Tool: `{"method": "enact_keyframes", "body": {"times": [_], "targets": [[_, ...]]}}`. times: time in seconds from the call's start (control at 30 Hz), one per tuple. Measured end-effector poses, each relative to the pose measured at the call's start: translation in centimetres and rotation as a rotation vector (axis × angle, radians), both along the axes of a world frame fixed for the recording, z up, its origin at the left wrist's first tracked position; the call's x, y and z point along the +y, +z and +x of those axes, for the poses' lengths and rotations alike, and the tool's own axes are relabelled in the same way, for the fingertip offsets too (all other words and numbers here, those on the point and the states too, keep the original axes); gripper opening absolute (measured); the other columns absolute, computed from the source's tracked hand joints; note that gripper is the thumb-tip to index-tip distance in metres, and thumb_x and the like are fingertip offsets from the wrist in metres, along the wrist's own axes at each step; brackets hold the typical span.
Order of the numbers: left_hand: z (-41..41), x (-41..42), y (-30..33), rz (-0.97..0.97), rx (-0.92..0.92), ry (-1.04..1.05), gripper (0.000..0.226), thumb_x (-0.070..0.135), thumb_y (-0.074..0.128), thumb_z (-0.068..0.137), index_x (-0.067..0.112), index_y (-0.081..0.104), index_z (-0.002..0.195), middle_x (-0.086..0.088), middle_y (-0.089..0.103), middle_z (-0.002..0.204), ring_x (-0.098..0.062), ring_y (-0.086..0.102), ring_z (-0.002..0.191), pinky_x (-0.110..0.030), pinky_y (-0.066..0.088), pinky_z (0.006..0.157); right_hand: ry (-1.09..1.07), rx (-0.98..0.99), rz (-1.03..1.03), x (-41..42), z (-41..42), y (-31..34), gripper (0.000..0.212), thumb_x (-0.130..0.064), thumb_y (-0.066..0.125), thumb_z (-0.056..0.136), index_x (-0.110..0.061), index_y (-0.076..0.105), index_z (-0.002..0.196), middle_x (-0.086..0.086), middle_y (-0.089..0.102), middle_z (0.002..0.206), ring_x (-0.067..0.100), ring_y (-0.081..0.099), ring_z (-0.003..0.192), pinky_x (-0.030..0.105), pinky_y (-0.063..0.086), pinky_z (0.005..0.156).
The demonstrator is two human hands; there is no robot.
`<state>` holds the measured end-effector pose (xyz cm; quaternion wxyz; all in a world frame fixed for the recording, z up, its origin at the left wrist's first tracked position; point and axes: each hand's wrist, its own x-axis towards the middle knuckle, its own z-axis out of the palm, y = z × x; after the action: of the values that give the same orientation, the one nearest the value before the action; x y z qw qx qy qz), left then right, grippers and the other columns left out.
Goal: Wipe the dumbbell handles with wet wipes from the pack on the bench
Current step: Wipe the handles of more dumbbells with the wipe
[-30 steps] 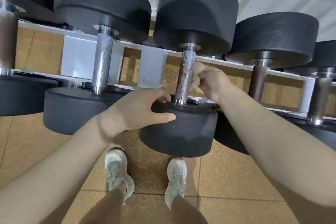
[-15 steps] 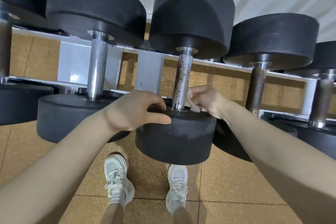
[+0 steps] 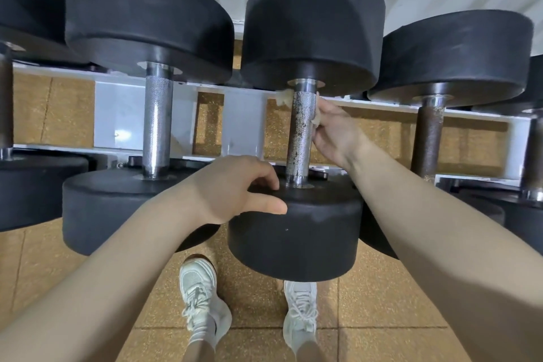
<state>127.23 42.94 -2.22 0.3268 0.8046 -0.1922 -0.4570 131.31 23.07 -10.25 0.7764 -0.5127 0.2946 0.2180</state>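
Observation:
A black dumbbell lies on the white rack in front of me, its speckled, rusty metal handle [image 3: 301, 135] running away from me. My right hand [image 3: 333, 129] reaches round the upper part of that handle from the right and grips a crumpled, stained wet wipe [image 3: 282, 97] behind it; bits of the wipe show at the handle's left and right sides. My left hand [image 3: 235, 186] grips the rim of the near weight head [image 3: 296, 229], thumb on its side. The wipe pack is not in view.
More dumbbells lie on the white rack [image 3: 244, 123]: one with a shiny handle [image 3: 158, 123] to the left, one with a brown rusty handle [image 3: 429, 138] to the right, others at both edges. My feet in pale sneakers [image 3: 202, 303] stand on tan speckled floor tiles below.
My right hand has slid with the wipe from the near end of the handle up to its far end. My left hand has stayed on the near weight head.

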Motion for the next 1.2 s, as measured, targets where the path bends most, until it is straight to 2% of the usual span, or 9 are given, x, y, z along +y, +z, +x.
{"method": "enact_keyframes", "body": {"times": [0.1,0.2,0.37,0.47,0.63,0.87,1.0,1.13,1.2], "targets": [[0.1,-0.1,-0.1,0.011,-0.013,-0.016,0.035,0.044,0.065,0.078,0.025,0.061,0.107,0.011,0.055,0.104,-0.006,0.051,0.100,-0.022,0.040,0.090,0.136,0.143,-0.075,-1.9,-2.2,0.2,0.029,0.015,0.041,0.089,0.003,0.060,0.107,0.015,0.064,0.111,0.016,0.065,0.100,0.020,0.051,0.089],[0.4,0.0,0.1,0.014,-0.022,-0.036,0.038,0.043,0.065,0.079,0.020,0.061,0.109,0.011,0.054,0.101,-0.006,0.050,0.097,-0.017,0.038,0.083,0.497,0.251,-0.266,-2.8,-4.2,2.2,0.032,0.027,0.044,0.076,-0.001,0.059,0.082,0.004,0.067,0.076,0.004,0.065,0.061,0.014,0.055,0.065],[0.4,-0.1,0.5,0.024,0.012,-0.042,0.037,0.044,0.063,0.080,0.022,0.060,0.110,0.011,0.054,0.105,-0.007,0.051,0.101,-0.021,0.039,0.088,0.068,0.223,-0.397,-1.3,-1.1,2.9,0.031,0.014,0.041,0.089,-0.010,0.061,0.087,0.010,0.066,0.089,0.018,0.060,0.077,0.030,0.053,0.087],[0.3,-0.2,0.6,0.030,0.004,-0.036,0.037,0.044,0.063,0.081,0.022,0.060,0.111,0.010,0.052,0.105,-0.007,0.049,0.100,-0.021,0.037,0.086,-0.029,0.143,-0.143,0.0,0.8,2.6,0.038,0.013,0.030,0.086,-0.005,0.063,0.083,0.018,0.057,0.103,0.023,0.048,0.086,0.030,0.045,0.081],[0.2,-0.2,0.5,0.023,-0.013,-0.040,0.040,0.042,0.062,0.082,0.019,0.059,0.116,0.006,0.054,0.113,-0.009,0.050,0.106,-0.021,0.038,0.090,-0.177,0.167,0.098,-1.2,-1.0,2.1,0.038,0.008,0.041,0.092,0.000,0.051,0.128,0.011,0.062,0.117,0.012,0.065,0.086,0.017,0.054,0.081],[0.0,-0.1,0.6,0.011,-0.011,-0.019,0.042,0.040,0.064,0.083,0.017,0.058,0.117,0.002,0.056,0.118,-0.010,0.051,0.111,-0.019,0.037,0.090,0.287,0.236,-0.297,-1.6,-4.6,5.2,0.017,0.015,0.058,0.079,-0.002,0.062,0.080,0.002,0.064,0.100,0.006,0.064,0.075,0.013,0.055,0.065],[0.1,-0.1,0.8,0.023,0.009,-0.029,0.042,0.040,0.063,0.083,0.017,0.057,0.119,0.003,0.056,0.120,-0.010,0.051,0.110,-0.019,0.037,0.091,-0.060,0.146,-0.378,-1.5,-1.8,6.2,0.014,0.002,0.063,0.083,-0.010,0.062,0.077,0.001,0.069,0.072,0.009,0.063,0.063,0.017,0.054,0.062],[0.1,-0.2,0.8,0.023,0.002,-0.027,0.043,0.041,0.063,0.083,0.018,0.057,0.118,0.004,0.055,0.118,-0.010,0.051,0.111,-0.019,0.037,0.090,-0.223,0.179,-0.353,0.4,-0.3,4.6,0.012,-0.004,0.062,0.087,-0.015,0.061,0.083,0.001,0.064,0.079,0.009,0.058,0.070,0.023,0.048,0.086],[0.0,-0.1,0.7,0.021,-0.002,-0.017,0.042,0.042,0.063,0.083,0.018,0.057,0.118,0.004,0.055,0.118,-0.011,0.051,0.110,-0.021,0.038,0.091,-0.248,0.159,-0.275,1.0,-0.6,4.3,0.015,0.001,0.057,0.088,-0.012,0.061,0.084,0.005,0.064,0.080,0.012,0.060,0.071,0.024,0.052,0.082]]}}
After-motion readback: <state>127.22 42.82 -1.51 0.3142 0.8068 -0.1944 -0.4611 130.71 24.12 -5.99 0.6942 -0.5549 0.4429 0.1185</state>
